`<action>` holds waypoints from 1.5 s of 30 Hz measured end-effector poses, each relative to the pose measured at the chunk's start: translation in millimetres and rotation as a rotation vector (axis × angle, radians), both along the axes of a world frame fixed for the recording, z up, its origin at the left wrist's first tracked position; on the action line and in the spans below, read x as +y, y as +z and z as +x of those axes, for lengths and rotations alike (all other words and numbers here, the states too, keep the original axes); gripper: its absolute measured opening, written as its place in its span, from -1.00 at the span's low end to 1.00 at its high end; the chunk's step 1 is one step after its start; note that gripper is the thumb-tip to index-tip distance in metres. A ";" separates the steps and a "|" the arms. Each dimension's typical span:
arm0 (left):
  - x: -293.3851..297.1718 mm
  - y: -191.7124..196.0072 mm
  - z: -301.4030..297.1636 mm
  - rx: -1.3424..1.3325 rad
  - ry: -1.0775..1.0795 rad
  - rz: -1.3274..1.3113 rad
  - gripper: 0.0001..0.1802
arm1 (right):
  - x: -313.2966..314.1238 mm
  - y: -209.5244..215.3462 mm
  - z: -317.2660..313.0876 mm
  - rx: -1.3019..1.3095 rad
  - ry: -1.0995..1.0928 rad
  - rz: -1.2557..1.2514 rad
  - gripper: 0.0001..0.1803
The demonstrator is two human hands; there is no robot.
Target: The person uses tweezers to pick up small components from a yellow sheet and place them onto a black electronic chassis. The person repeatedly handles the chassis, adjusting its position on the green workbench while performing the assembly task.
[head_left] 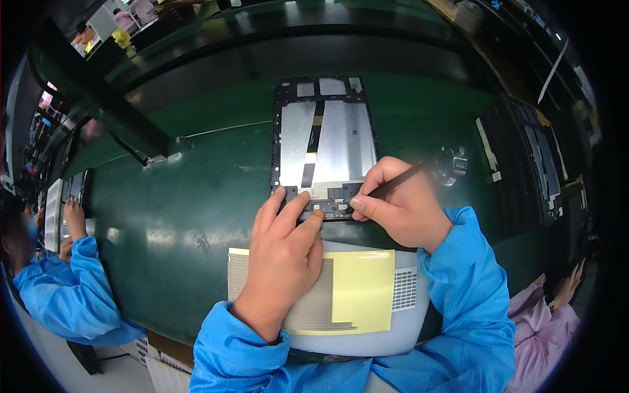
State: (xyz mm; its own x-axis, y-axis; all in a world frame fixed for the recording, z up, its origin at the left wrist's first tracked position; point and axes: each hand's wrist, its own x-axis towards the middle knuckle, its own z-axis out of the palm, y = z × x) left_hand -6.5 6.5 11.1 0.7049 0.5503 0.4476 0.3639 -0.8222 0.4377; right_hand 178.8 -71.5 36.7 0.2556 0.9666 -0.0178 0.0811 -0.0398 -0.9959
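A flat tablet-like panel with a black frame and silvery back lies on the green table in front of me. A dark ribbon cable runs down its middle. My left hand rests with spread fingers on the panel's near edge, beside small black parts. My right hand pinches a slim dark stick-like tool at the panel's near right corner; the fingers hide its tip. Below my left hand, a yellow sheet bearing a grey gridded sheet lies on a whitish pad.
Dark panels lie to the right. A clear round thing with a metal piece sits nearer. A dark post rises at the left of the green table. A blue-sleeved person works at left; a pink sleeve shows at right.
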 end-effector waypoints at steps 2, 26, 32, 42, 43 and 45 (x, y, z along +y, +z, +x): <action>-0.4 0.7 -0.5 0.001 0.002 -0.006 -0.70 | 0.5 -0.9 1.0 -0.005 0.008 0.008 -0.85; 0.0 4.0 -2.8 0.001 -0.012 -0.034 -0.66 | -5.7 -2.1 -0.4 -0.159 0.030 0.060 -0.86; -0.4 2.9 -3.2 0.002 -0.010 -0.041 -0.64 | -6.1 -4.4 -0.8 -0.238 0.080 0.086 -0.87; -2.1 3.8 -2.5 -0.007 -0.001 -0.079 -0.66 | -7.2 -5.5 -0.2 -0.256 0.058 0.130 -0.86; -1.4 3.4 -3.5 0.004 -0.015 -0.071 -0.63 | -7.6 -8.1 0.7 -0.168 -0.001 0.166 -0.86; 1.7 0.5 -6.0 0.024 -0.040 -0.058 -0.57 | -7.3 -17.5 4.0 0.007 -0.118 0.235 -0.85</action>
